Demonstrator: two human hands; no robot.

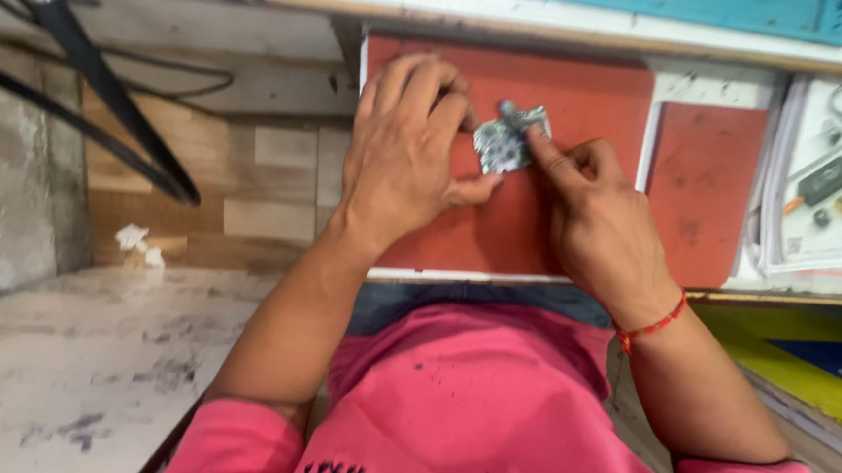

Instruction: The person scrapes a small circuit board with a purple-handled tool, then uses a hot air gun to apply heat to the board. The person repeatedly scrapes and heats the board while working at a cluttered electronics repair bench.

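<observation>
A small crumpled piece of grey-green patterned paper (507, 142) lies on a red mat (500, 237) at the desk's near edge. My left hand (402, 151) rests flat on the mat, fingers together, its thumb touching the paper's lower left edge. My right hand (595, 214) presses its forefinger on the paper's right side, the other fingers curled. A red thread is tied around my right wrist.
A second red mat (704, 177) lies to the right. A white tray (834, 186) with small black and orange parts stands at the far right. A teal mat (694, 7) lies at the back. A black lamp arm (87, 75) crosses the left side above the floor.
</observation>
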